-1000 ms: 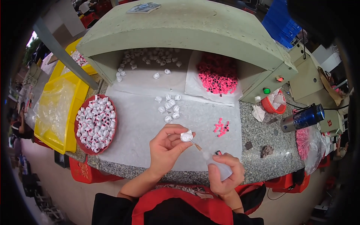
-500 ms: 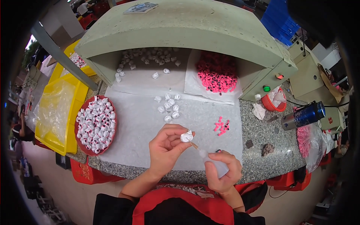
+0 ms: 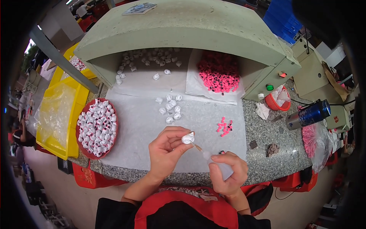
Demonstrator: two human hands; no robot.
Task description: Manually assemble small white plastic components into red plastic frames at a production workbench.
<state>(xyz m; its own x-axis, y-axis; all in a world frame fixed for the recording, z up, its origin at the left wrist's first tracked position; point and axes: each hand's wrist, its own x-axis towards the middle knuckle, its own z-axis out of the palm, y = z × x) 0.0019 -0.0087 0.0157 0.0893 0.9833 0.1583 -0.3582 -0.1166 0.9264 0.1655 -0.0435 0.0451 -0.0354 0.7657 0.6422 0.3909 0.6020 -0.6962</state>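
— Between the fingertips, what's there?
— Left hand (image 3: 164, 152) pinches a small white cap (image 3: 187, 138); right hand (image 3: 228, 172) grips a soft translucent squeeze bottle (image 3: 213, 163), its thin nozzle touching the cap.
— Around them?
— Loose white caps (image 3: 170, 109) on paper farther off, a round red tray (image 3: 96, 128) of them at left, pink pieces (image 3: 224, 126) to the right on the speckled stone table (image 3: 280, 143).
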